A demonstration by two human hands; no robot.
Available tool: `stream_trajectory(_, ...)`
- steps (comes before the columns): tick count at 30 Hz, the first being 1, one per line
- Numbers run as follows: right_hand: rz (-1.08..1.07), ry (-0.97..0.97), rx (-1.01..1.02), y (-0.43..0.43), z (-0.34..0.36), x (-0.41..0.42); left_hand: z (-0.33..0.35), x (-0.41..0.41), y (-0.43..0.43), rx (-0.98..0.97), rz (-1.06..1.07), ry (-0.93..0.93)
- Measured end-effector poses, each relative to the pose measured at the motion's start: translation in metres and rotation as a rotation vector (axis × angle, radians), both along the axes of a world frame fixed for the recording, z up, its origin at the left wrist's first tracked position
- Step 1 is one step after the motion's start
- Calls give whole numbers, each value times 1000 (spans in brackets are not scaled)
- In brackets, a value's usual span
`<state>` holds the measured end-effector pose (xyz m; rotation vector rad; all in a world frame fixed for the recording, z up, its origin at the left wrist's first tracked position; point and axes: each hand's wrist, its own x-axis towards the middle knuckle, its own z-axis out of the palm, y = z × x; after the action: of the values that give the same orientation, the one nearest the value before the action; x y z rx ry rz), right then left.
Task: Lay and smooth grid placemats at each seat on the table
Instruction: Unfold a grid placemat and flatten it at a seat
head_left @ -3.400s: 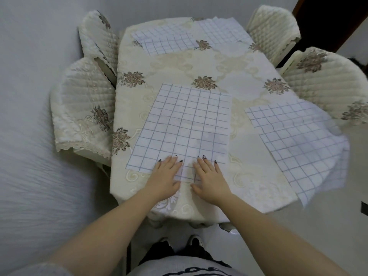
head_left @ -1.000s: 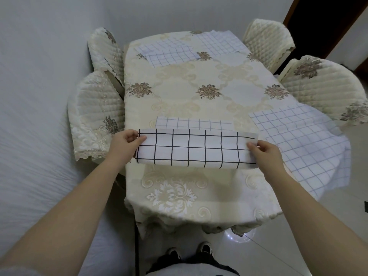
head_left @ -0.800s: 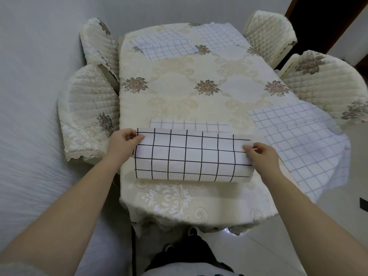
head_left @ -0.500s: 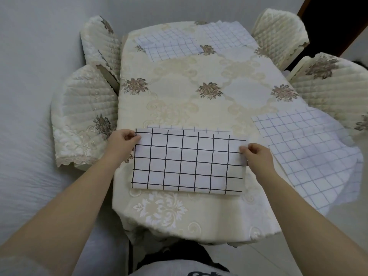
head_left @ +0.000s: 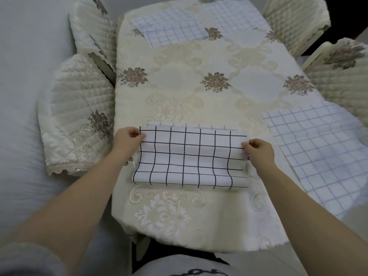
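Head view: table w/ cream floral cloth, 4 quilted chairs around it. Pale grid mat hangs over the right edge, 2 more at the far end. At the near edge lies a black-grid mat, folded over itself; L hand and R hand pinch its upper corners.

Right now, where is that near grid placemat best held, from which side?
At the two far corners of the near placemat, left hand from the left and right hand from the right: it's a wide, limp sheet, so pinching both ends should keep it taut.
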<state>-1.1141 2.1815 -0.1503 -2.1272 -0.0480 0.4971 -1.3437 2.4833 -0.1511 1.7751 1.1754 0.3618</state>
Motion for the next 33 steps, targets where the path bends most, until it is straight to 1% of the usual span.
stream_trajectory(6, -23, 0, -9, 12, -10, 5, -10, 19, 6, 63, -38, 46)
stream_trajectory(14, -40, -6, -32, 23, -17, 19, -20, 33, 19, 42, -35, 53)
stream_trajectory(22, -55, -25, -54, 29, -18, 22, -21, 36, 29, 36, 21, 49)
stream_trajectory(24, -64, -43, -48, 29, -15, 19, -18, 36, 30, 86, 32, 60)
stream_trajectory(26, -43, -60, -62, 29, -12, 15, -16, 34, 28, 132, 23, 91)
stream_trajectory(29, 9, -100, -111, 30, -7, 3, -14, 29, 20, 135, 6, 114)
stream_trajectory(33, 201, -274, -188, 36, -9, -29, -6, 23, -12, 217, -134, 166)
